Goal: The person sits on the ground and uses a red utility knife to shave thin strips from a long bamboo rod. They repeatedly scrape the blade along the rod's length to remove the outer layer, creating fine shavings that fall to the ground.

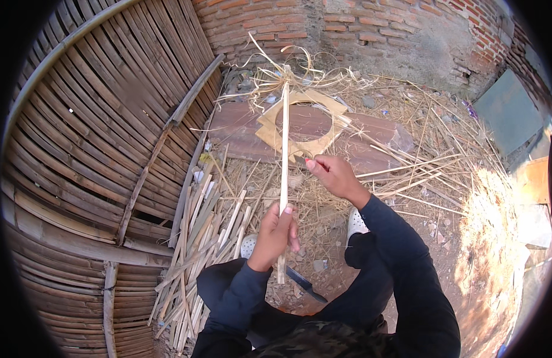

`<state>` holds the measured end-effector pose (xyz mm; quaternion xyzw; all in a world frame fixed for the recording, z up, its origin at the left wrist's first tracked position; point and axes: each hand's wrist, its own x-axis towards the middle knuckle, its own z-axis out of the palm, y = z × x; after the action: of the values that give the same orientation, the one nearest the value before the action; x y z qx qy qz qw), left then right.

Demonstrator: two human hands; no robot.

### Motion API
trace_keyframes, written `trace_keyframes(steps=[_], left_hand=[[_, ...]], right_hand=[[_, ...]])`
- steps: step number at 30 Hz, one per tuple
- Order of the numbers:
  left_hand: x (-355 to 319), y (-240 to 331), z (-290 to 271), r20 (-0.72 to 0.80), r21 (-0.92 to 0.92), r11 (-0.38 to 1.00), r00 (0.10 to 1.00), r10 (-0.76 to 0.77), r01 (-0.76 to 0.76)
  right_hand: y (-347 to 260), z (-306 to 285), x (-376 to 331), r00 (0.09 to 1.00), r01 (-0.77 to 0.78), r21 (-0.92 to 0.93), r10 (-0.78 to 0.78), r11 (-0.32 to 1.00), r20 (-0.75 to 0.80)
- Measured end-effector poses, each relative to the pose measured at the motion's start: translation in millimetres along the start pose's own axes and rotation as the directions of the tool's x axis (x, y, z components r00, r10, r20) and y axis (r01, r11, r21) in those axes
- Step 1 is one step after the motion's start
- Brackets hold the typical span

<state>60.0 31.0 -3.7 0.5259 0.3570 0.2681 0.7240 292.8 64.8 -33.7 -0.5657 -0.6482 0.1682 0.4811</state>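
A long pale bamboo strip (284, 143) stands nearly lengthwise in front of me. Its near part is wrapped in the fingers of my left hand (274, 234). Thin curled shavings (297, 73) cluster around the strip's far end. My right hand (335, 176) is closed just right of the strip, with a small red bit showing by its thumb; the rest of what it holds is hidden. Beyond this hand lies a flat, angular wooden piece with a large round hole (325, 102), partly behind the strip. A dark-bladed knife (306, 283) rests on the ground between my feet.
Cut bamboo strips (195, 262) are heaped at my left, beside a slatted bamboo wall (97, 119). Under the holed piece is a reddish-brown slab (377, 140). Long thin sticks (407, 173) and straw litter the ground at right. A brick wall (359, 30) closes off the back.
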Motion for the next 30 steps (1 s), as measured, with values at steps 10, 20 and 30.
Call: trace_keyframes(steps=[10, 20, 30], left_hand=[[-10.6, 8.5, -11.9, 0.032, -0.039, 0.999, 0.999, 0.006, -0.005], [-19.6, 0.2, -24.3, -0.036, 0.204, 0.977, 0.997, 0.074, -0.066], [-17.3, -9.0, -19.9, -0.023, 0.282, 0.944, 0.983, 0.184, -0.171]], right_hand=[[-52.2, 26.7, -12.3, 0.952, 0.278, -0.464, -0.178, 0.841, 0.248], [-17.2, 42.3, 4.4, 0.961, 0.275, -0.501, -0.24, 0.82, 0.134], [-6.0, 39.7, 15.4, 0.963, 0.267, -0.509, -0.242, 0.818, 0.116]])
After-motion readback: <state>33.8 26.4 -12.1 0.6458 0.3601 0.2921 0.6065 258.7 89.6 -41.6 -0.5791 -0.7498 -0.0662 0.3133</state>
